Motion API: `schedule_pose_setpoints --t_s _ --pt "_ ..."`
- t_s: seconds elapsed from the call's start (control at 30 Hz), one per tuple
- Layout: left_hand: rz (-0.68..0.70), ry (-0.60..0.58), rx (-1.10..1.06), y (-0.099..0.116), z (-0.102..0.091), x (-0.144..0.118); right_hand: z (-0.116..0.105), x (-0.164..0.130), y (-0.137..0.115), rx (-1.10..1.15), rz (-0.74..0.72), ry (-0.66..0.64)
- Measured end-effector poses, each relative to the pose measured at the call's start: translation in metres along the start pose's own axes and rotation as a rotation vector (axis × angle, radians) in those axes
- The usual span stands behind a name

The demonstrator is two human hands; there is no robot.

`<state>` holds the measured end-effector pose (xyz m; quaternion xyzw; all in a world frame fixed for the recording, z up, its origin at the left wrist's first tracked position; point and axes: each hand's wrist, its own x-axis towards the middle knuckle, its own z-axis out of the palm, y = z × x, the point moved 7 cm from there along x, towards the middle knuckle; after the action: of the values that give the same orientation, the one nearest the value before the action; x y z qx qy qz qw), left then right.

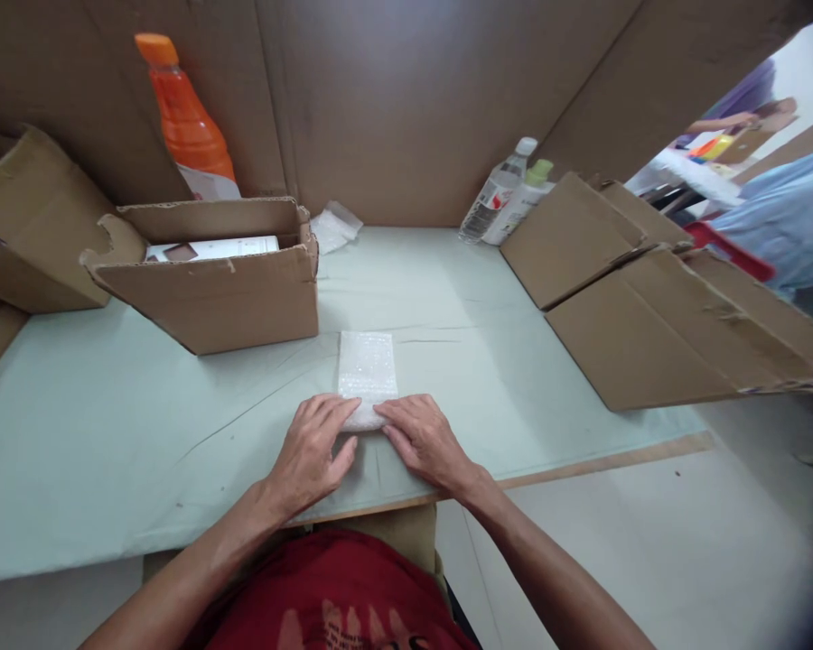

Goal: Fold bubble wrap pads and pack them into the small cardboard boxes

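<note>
Near tabletop's front edge, my left hand (pixel 312 449) and right hand (pixel 425 440) press flat, fingers together, on the wrap (pixel 367 372); keep fold tight, even.

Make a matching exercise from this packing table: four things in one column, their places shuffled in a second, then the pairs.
Things
1. bubble wrap piece
2. orange bottle
3. open cardboard box
4. clear water bottle

Places
A. behind the open box, against the cardboard wall
B. under the fingertips of both hands, table middle
C. back right, beside a green-capped bottle
D. left of the bubble wrap, holding white items

Pairs: 1-B, 2-A, 3-D, 4-C
</note>
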<state>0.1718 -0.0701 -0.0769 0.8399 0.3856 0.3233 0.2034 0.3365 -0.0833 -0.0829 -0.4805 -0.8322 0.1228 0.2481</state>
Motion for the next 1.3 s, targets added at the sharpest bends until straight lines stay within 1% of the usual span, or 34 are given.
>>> schedule_pose_setpoints --t_s 0.07,0.13,0.2,0.23,0.3,0.37,0.43,0.5,0.6,0.67,0.7,0.8,0.9,0.97,1.0,1.1,1.2,1.27,1.3 --pt "-0.043 -0.014 -0.033 0.001 -0.004 -0.009 -0.002 -0.003 0.002 0.159 0.078 -0.043" --pt "-0.125 -0.017 -0.052 -0.002 -0.005 -0.013 0.000 -0.007 0.005 0.304 0.184 -0.112" --pt "-0.190 -0.003 -0.046 -0.007 -0.005 -0.011 0.004 -0.008 0.008 0.365 0.261 -0.146" --pt "-0.211 0.006 -0.035 -0.010 -0.004 -0.009 0.004 -0.008 0.009 0.343 0.271 -0.123" --pt "-0.248 0.021 -0.002 -0.016 -0.002 -0.002 -0.002 -0.005 0.009 0.199 0.240 -0.007" --pt "-0.294 0.017 0.045 -0.023 0.002 0.004 -0.011 -0.004 0.003 0.018 0.169 0.123" --pt "-0.339 0.001 0.097 -0.028 0.005 0.009 -0.015 -0.005 -0.008 -0.094 0.084 0.176" --pt "-0.361 -0.016 0.133 -0.032 0.008 0.012 -0.013 -0.005 -0.019 -0.155 0.001 0.144" --pt "-0.386 0.000 0.127 -0.035 0.008 0.013 0.000 -0.004 -0.026 -0.241 -0.072 0.021" --pt "-0.439 0.051 0.033 -0.039 0.004 0.010 0.009 0.001 -0.022 -0.261 -0.063 -0.029" --pt "-0.484 0.084 -0.053 -0.042 0.003 0.006 0.012 0.003 -0.018 -0.250 -0.045 -0.030" --pt "-0.655 0.188 -0.428 -0.049 0.003 -0.012 0.013 0.011 -0.005 -0.141 0.028 0.056" --pt "-0.813 0.239 -0.834 -0.047 0.015 -0.031 0.010 0.012 0.003 0.043 0.137 0.154" --pt "-0.866 0.250 -1.038 -0.038 0.025 -0.037 0.010 0.009 0.004 0.189 0.237 0.168" --pt "-0.871 0.254 -1.114 -0.033 0.028 -0.037 0.012 0.008 0.003 0.271 0.290 0.163" --pt "-0.843 0.267 -1.260 -0.020 0.034 -0.034 0.020 0.003 -0.004 0.543 0.422 0.121" --pt "-0.860 0.303 -1.325 -0.015 0.036 -0.035 0.030 0.001 -0.016 0.773 0.486 0.059" --pt "-0.886 0.348 -1.339 -0.015 0.036 -0.039 0.035 0.000 -0.023 0.837 0.489 0.024" --pt "-0.894 0.374 -1.333 -0.016 0.035 -0.041 0.035 -0.001 -0.026 0.823 0.473 0.014"
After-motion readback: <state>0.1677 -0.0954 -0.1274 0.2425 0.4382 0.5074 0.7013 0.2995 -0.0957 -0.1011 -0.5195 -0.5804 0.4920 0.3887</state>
